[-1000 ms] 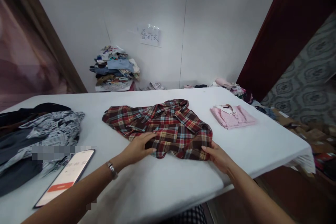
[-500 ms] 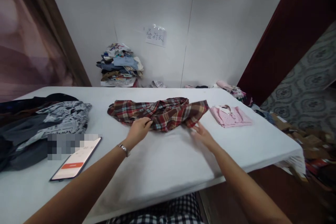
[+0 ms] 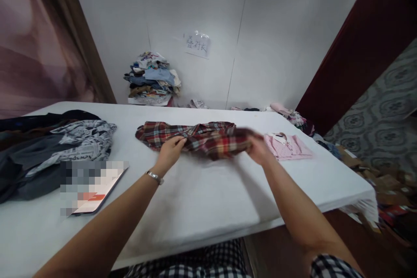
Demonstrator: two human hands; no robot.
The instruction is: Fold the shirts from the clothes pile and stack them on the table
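both hands on the checked shirt, near edge off the table

we had the checked shirt (image 3: 221, 141) in the middle of the white table (image 3: 202, 195), its left part lying flat and its near edge lifted toward the right. our left hand (image 3: 170, 152) pinched that edge between thumb and fingers. our right hand (image 3: 258, 147) was at the shirt's right end, but the blur there was too strong for us to tell whether its fingers were pinched on the cloth or only pushing under it.

we judged the step in hand to be turning the near part of the shirt up and over the rest. as we saw it, the next move called for both hands to carry that edge evenly and lay it down smooth, with the left pinch kept firm so the cloth would not twist.

just beyond the right hand lay the folded pink shirt (image 3: 289, 147), close enough to be brushed. off to our left were the phone (image 3: 97, 195) and the heap of clothes (image 3: 81, 143), both well apart from the work.
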